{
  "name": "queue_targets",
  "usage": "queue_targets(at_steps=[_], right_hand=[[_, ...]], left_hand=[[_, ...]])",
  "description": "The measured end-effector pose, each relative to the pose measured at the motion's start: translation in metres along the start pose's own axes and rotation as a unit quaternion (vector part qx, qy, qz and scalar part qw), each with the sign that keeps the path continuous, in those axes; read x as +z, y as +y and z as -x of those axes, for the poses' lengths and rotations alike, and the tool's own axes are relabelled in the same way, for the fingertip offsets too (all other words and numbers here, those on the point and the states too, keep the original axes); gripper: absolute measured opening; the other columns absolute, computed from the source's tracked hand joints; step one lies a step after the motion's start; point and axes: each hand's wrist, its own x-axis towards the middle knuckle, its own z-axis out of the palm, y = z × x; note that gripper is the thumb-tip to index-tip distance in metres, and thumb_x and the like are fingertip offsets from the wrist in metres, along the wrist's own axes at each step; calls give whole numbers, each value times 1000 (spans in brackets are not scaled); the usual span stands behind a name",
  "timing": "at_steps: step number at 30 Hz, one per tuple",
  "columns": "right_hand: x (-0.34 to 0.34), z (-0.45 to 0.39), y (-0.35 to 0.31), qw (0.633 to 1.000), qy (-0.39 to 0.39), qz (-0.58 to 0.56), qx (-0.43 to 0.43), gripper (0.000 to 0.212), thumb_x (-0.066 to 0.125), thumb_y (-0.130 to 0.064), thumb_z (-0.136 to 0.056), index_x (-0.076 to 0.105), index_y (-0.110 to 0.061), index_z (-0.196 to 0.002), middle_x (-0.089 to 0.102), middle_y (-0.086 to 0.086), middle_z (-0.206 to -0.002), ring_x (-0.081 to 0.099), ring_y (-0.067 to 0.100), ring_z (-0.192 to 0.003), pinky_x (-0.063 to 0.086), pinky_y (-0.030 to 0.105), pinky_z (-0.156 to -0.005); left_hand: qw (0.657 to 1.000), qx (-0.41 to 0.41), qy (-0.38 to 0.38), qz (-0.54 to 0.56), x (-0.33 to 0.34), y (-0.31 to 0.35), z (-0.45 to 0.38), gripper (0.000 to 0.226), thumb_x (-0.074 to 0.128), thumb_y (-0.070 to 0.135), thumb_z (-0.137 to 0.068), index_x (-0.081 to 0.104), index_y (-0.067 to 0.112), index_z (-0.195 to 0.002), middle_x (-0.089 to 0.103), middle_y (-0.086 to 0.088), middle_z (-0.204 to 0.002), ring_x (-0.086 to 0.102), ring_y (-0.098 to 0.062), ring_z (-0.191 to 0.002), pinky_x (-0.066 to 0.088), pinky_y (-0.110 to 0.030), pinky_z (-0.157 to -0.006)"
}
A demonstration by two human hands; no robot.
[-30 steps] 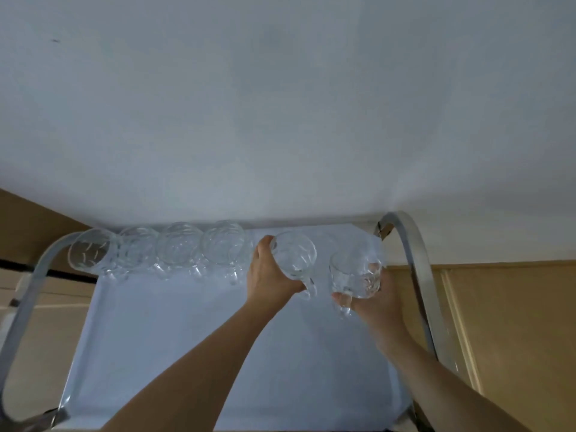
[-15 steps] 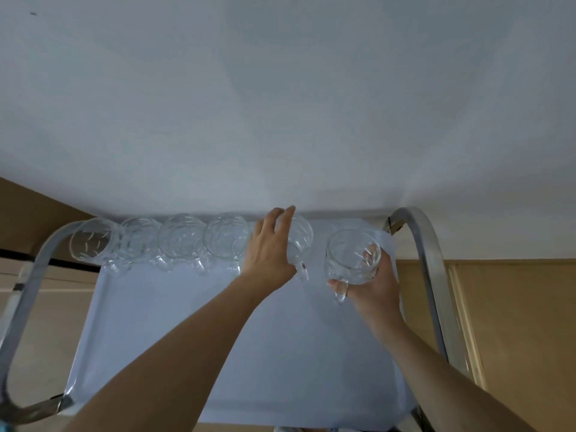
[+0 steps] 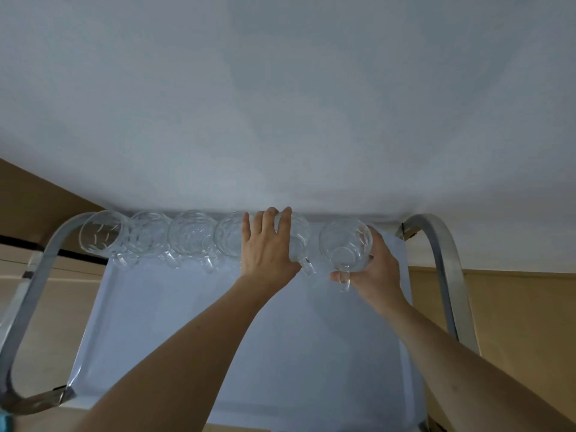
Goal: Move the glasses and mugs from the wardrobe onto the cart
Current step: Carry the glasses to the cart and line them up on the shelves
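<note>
Several clear glass mugs (image 3: 190,236) stand in a row along the far edge of the cart's pale tray (image 3: 193,332), against the white wall. My left hand (image 3: 268,247) lies with straight fingers against the side of the fifth mug (image 3: 300,241), whose handle points toward me. My right hand (image 3: 374,269) grips another glass mug (image 3: 346,244) at the right end of the row, fingers curled round its body and handle. I cannot tell whether that mug touches the tray.
Curved metal handles rise at the cart's left side (image 3: 34,294) and right side (image 3: 442,263). The white wall (image 3: 280,104) stands directly behind the mugs. Tan floor (image 3: 517,313) shows on both sides.
My left hand set its mug down at the row's end and opened, its fingers now flat against the glass. My right hand carried its mug farther back, level with the row.
</note>
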Motion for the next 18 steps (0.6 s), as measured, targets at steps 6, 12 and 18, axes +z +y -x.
queue_targets(at_steps=[6, 12, 18], right_hand=[[-6, -23, 1, 999, -39, 12, 5, 104, 103, -14, -41, 48, -48, -122, 61, -27, -113, 56, -16, -104, 47, 6, -77], [-10, -35, 5, 997, -74, 20, 9, 110, 102, -5, -38, 52, -54, -123, 67, -21, -113, 63, -7, -104, 55, 17, -83], [-18, -45, 7, 990, -136, -15, 23, 110, 95, 10, -46, 53, -47, -130, 68, -20, -115, 64, 0, -111, 55, 17, -80]], left_hand=[[999, -16, 1, 40, 9, -1, 6, 109, 77, 59, -73, 20, 20, -157, 29, -5, -152, 27, -28, -145, 9, -51, -125], [999, -26, 10, 26, 15, 2, 5, 109, 77, 60, -73, 23, 15, -156, 31, -10, -153, 26, -31, -146, 9, -50, -125], [999, -29, 21, 4, 17, 5, 3, 110, 78, 58, -72, 23, 14, -156, 33, -13, -152, 28, -33, -144, 16, -51, -123]])
